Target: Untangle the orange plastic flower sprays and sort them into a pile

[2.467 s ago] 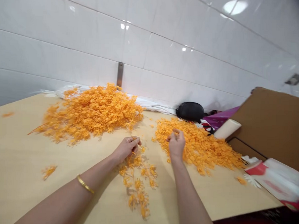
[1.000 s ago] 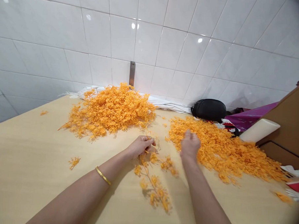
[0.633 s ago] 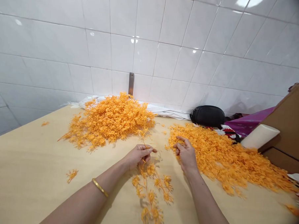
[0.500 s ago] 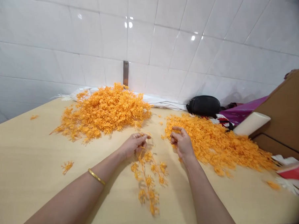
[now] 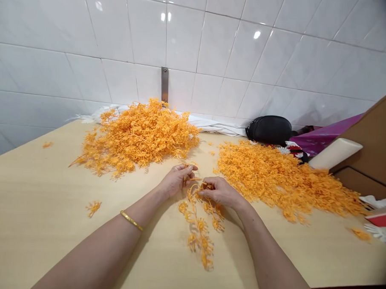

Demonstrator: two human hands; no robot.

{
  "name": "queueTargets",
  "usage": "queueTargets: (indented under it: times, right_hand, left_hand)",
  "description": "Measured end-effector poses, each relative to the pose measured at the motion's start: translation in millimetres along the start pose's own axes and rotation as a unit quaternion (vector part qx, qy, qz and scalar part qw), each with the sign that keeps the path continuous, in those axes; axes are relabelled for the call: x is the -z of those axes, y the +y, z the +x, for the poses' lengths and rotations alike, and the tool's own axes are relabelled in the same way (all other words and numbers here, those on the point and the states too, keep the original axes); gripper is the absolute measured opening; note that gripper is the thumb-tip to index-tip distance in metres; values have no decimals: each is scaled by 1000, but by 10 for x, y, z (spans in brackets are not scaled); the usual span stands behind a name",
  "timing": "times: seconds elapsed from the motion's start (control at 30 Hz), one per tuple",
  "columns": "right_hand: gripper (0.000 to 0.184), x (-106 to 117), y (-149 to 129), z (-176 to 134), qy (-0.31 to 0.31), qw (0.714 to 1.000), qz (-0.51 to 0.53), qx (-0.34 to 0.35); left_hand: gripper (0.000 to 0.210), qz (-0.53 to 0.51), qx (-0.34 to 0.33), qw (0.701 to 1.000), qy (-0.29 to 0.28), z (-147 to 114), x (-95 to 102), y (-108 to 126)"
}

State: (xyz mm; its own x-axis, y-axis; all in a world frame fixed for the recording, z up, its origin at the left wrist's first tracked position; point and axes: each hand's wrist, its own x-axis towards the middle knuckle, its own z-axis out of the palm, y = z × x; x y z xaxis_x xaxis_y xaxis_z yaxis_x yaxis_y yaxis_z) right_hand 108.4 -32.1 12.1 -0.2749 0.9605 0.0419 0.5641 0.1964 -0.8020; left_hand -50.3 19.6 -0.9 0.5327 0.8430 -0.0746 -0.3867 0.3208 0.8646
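Observation:
My left hand (image 5: 177, 180) is closed in a pinch on the upper end of a branching stem of orange artificial flowers (image 5: 202, 226). The stem hangs down toward me over the table, its small spidery blossoms spread along it. Close by on the right, my right hand (image 5: 222, 192) has its thumb and fingers pinched around a small orange flower piece (image 5: 208, 186) near the top of the stem. Whether that piece is joined to the stem is hidden by the fingers. A gold bangle (image 5: 131, 220) circles my left forearm.
A heap of orange flower stems (image 5: 142, 138) lies back left, and a flatter pile of loose orange blossoms (image 5: 284, 178) spreads at right. Behind are a black case (image 5: 269, 129), a cream roll (image 5: 336, 153) and a cardboard box (image 5: 376, 148). A stray blossom (image 5: 93, 208) lies left.
My right hand has moved left and nearer, from the edge of the blossom pile to the stem beside my left hand. The left hand keeps its pinch. The view has tilted slightly down.

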Motion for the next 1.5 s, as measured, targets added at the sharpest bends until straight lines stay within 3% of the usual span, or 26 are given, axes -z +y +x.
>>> queueTargets:
  times: [0.17,0.3,0.37,0.43,0.53,0.63,0.7,0.9,1.13,1.3,1.5]
  right_hand:
    - [29,78,64,11,67,992,94,-50]
    - [34,125,133,41,134,981,110,-84]
    - [33,131,154,57,161,980,80,-86]
    - [32,129,154,64,178,980,55,-76]
    - [30,108,113,54,157,984,77,-41]
    - [30,75,65,43,107,981,161,-3]
    - [30,72,67,46,96,973,209,-6]
    - [26,223,239,79,190,955,221,-46]
    - [34,284,255,15,149,964,217,-48]
    - [36,277,181,-11,105,939,324,-48]
    - [33,298,243,60,216,918,330,-44]
  left_hand:
    - [22,-24,-34,998,54,33,-15,-48]
    - [29,97,-87,984,124,14,-36,-81]
    - [29,200,-151,950,185,-35,-54,-61]
    - [24,308,-235,897,211,-102,-93,-22]
    - [16,445,-328,820,148,-188,-201,14]
    - [32,519,-329,787,58,-206,-308,-42]
    - [37,525,-285,801,51,-183,-335,-115]
    - [13,443,-209,862,131,-118,-232,-194]
    - [14,309,-224,918,106,-69,-331,-45]
    - [20,297,-231,918,123,-88,-365,-76]
    - [45,327,-145,930,84,-29,-217,-191]
